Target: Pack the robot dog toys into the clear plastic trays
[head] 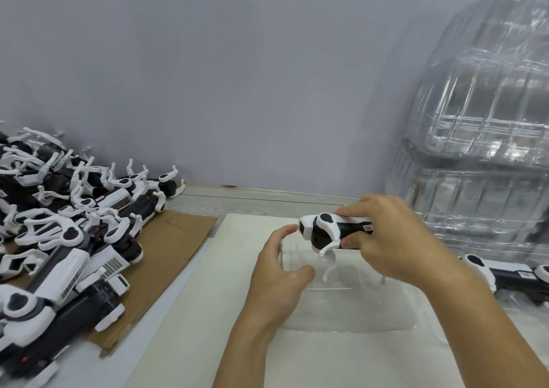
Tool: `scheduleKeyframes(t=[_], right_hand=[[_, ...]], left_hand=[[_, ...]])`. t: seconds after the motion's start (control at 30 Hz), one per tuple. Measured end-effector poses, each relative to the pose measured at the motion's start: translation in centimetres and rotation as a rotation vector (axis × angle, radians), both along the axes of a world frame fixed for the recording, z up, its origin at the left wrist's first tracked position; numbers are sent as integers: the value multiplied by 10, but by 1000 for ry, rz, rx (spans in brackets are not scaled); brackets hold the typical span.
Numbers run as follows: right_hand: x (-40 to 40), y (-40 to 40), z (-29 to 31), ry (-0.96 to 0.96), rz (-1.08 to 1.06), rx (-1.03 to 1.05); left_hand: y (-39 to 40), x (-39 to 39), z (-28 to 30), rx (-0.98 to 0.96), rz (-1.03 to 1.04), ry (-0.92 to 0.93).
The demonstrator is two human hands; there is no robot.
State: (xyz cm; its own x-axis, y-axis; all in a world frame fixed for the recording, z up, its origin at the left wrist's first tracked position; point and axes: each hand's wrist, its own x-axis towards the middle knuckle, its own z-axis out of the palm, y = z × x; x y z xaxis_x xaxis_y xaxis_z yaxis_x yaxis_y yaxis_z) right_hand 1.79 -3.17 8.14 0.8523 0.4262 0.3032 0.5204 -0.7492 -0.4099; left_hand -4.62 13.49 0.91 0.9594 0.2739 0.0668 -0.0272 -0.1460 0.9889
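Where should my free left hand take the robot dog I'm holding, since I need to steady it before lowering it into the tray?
Probably the head end of the robot dog, coming from the left. The right hand already grips the rear body top and bottom, and the thin legs hang down toward the clear tray, so they are poor holds. The left hand sits just beside the blocky head.

Two hands showing. One robot dog (pixel 332 233) sitting between the right fingers (pixel 353 209); one lying right of them (pixel 505 272); a heap (pixel 68 233) beyond counting left. One clear tray (pixel 350 313) below; two tray stacks (pixel 487 120) behind.
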Motion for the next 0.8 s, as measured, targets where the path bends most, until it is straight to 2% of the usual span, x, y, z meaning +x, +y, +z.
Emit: scheduleKeyframes(t=[0.4,0.8], right_hand=[[-8,15,-6,-10,-83,-255],[1,11,-20,133,-1,-71]], left_hand=[[-2,2,-5,47,-3,33],[1,1,-4,-11,-13,24]])
